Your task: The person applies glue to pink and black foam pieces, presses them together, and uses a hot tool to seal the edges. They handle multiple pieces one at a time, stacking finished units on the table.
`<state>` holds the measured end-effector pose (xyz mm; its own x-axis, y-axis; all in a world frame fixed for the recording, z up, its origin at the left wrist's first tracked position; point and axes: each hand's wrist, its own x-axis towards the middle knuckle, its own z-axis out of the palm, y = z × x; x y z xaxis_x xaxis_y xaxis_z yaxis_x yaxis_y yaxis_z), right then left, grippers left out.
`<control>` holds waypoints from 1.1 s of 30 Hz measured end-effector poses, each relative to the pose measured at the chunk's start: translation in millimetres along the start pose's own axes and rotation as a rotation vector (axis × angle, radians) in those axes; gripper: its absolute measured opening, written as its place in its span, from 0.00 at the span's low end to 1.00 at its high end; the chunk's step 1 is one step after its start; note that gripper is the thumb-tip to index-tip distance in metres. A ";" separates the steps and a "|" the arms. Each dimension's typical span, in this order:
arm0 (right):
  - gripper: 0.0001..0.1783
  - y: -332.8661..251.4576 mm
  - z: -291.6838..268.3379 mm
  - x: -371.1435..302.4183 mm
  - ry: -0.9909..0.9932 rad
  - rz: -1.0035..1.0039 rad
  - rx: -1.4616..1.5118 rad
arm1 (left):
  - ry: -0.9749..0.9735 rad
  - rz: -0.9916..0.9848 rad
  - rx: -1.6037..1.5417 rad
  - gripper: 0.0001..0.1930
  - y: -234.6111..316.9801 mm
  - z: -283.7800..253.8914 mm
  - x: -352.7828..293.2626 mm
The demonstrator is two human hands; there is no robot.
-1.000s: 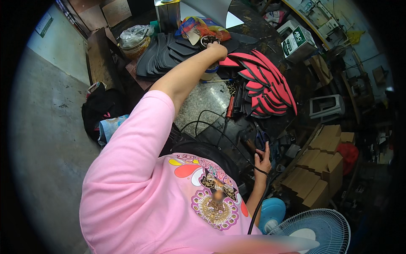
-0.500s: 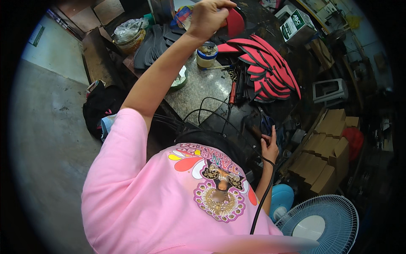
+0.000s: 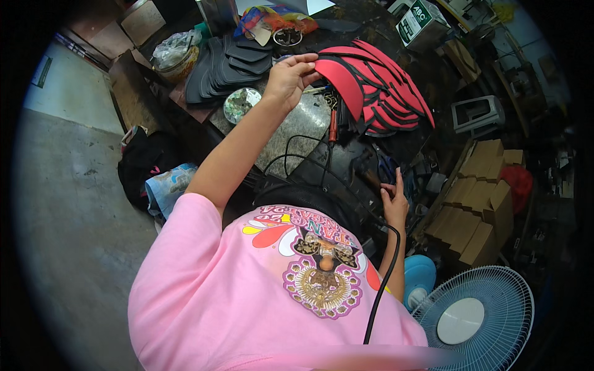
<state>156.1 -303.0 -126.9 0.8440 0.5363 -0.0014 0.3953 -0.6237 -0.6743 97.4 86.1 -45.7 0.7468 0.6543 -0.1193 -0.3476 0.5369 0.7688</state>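
Observation:
My left hand (image 3: 289, 80) pinches the upper corner of a curved red foam piece (image 3: 342, 83) with a dark edge. The piece hangs in front of a fanned pile of red-and-black foam pieces (image 3: 405, 89) and overlaps its left side in the picture. Below the held piece lies a red-handled tool (image 3: 333, 126) at the edge of a grey stone slab (image 3: 272, 139). My right hand (image 3: 395, 203) is low at the right with its index finger stretched and thumb apart, seeming to hold nothing. Scissors with blue handles (image 3: 388, 166) lie just beyond its fingertips.
Dark grey shoe-sole-shaped pieces (image 3: 216, 71) lie fanned at the far left, near a round glue-smeared container (image 3: 241, 104). A black cable (image 3: 378, 297) runs past my right arm. Cardboard pieces (image 3: 467, 216) and a fan (image 3: 482, 315) stand at the right; a metal can (image 3: 422, 25) stands far right.
My left hand has come down and nearer with the red foam piece, from the far side to the pile's left edge. My right hand has hardly moved. The view has shifted slightly.

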 end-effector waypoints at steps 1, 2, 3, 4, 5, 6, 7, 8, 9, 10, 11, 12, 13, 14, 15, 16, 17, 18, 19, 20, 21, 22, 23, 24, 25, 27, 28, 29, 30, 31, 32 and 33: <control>0.41 0.2 0.0 -0.7 -0.006 0.023 0.002 | -0.016 0.003 -0.031 0.12 -4.0 -2.7 -0.2; 0.41 0.1 0.1 -0.1 -0.009 0.047 0.006 | -0.015 0.012 -0.051 0.12 -8.0 -5.7 -0.2; 0.42 0.0 0.0 0.1 0.001 0.030 0.001 | 0.020 -0.012 -0.041 0.12 -11.2 -8.6 1.4; 0.42 -0.6 -0.1 0.2 0.006 0.019 -0.005 | 0.037 -0.026 -0.052 0.11 -15.1 -12.8 1.4; 0.42 -1.4 -0.2 0.1 0.004 0.015 -0.006 | 0.058 -0.043 -0.063 0.11 -19.5 -17.5 0.4; 0.42 -2.4 -0.7 -0.4 -0.002 0.029 0.001 | 0.069 -0.052 -0.086 0.10 -23.5 -21.7 0.7; 0.42 -3.7 -1.2 0.2 -0.013 0.042 0.013 | 0.065 -0.045 -0.034 0.10 -27.2 -26.6 0.4; 0.43 -5.1 -2.0 -0.3 -0.021 0.063 0.019 | 0.076 -0.050 0.016 0.11 -31.7 -32.2 -2.5; 0.43 -6.9 -2.9 1.2 -0.036 0.068 0.019 | 0.093 -0.050 0.062 0.11 -34.6 -37.4 -3.1; 0.43 -8.9 -3.8 0.5 -0.048 0.083 0.014 | 0.081 -0.059 0.131 0.14 -37.9 -42.5 -4.5; 0.43 -11.3 -5.3 2.1 -0.063 0.099 0.011 | 0.072 -0.059 0.202 0.15 -40.2 -47.5 -5.0; 0.43 -13.8 -7.0 3.0 -0.080 0.111 0.006 | 0.064 -0.064 0.273 0.16 -44.3 -53.0 -9.0; 0.43 -16.4 -9.1 5.3 -0.088 0.079 -0.006 | 0.040 -0.056 0.336 0.17 -47.5 -58.5 -11.9; 0.42 -18.9 -12.4 8.1 -0.106 0.051 -0.017 | 0.012 -0.074 0.424 0.22 -48.7 -64.7 -13.1; 0.42 -21.8 -14.5 9.8 -0.130 0.063 -0.042 | -0.016 0.046 0.665 0.23 -49.9 -70.8 -14.5; 0.42 -24.2 -18.6 13.0 -0.175 0.071 -0.054 | -0.047 0.152 0.907 0.25 -52.0 -77.0 -17.8; 0.40 -27.2 -20.4 15.9 -0.186 0.057 -0.047 | -0.076 0.248 1.156 0.26 -53.2 -82.5 -19.6; 0.39 -30.0 -22.2 20.5 -0.192 0.040 -0.011 | -0.107 0.236 1.229 0.29 -53.8 -88.4 -22.0; 0.38 -33.0 -23.8 23.6 -0.191 0.032 0.025 | -0.130 0.252 1.288 0.29 -56.3 -93.1 -26.6; 0.37 -36.4 -24.8 27.1 -0.168 -0.027 0.023 | -0.143 0.281 1.346 0.28 -57.5 -96.2 -27.9; 0.37 -40.0 -24.3 29.8 -0.164 -0.012 0.022 | -0.157 0.341 1.400 0.28 -57.6 -98.7 -27.5; 0.37 -44.1 -24.1 34.5 -0.156 -0.028 0.038 | -0.183 0.472 1.404 0.24 -58.6 -100.6 -29.2; 0.37 -48.6 -23.5 40.0 -0.149 -0.055 0.060 | -0.225 0.478 1.398 0.22 -59.0 -101.3 -28.1; 0.36 -52.8 -24.0 43.5 -0.151 -0.070 0.039 | -0.270 0.495 1.390 0.20 -60.2 -102.1 -28.9; 0.36 -58.2 -24.0 50.9 -0.154 -0.097 0.026 | -0.300 0.513 1.389 0.19 -59.1 -103.4 -26.5; 0.36 -69.4 -23.6 60.7 -0.171 -0.127 0.002 | -0.291 0.473 1.426 0.13 -65.8 -102.5 -26.4; 0.35 -75.5 -24.3 68.1 -0.173 -0.160 0.026 | -0.295 0.459 1.455 0.12 -70.3 -102.2 -27.0; 0.34 -82.6 -24.0 77.9 -0.168 -0.208 0.016 | -0.303 0.429 1.497 0.11 -73.5 -102.1 -23.6; 0.34 -89.3 -24.1 84.9 -0.163 -0.251 0.006 | -0.302 0.492 1.517 0.11 -77.4 -102.8 -21.5; 0.33 -96.8 -24.3 93.8 -0.157 -0.276 -0.011 | -0.277 0.538 1.489 0.11 -80.0 -103.3 -16.5; 0.32 -104.3 -24.6 102.0 -0.157 -0.323 0.017 | -0.265 0.564 1.467 0.11 -83.1 -104.6 -13.4; 0.30 -112.1 -24.0 110.6 -0.185 -0.309 0.040 | -0.251 0.583 1.444 0.11 -86.4 -105.6 -11.3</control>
<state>213.9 -187.5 -33.7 0.6059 0.7919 0.0759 0.6038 -0.3957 -0.6920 59.1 88.5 -177.1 0.8308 0.4015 0.3854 0.0939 -0.7837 0.6141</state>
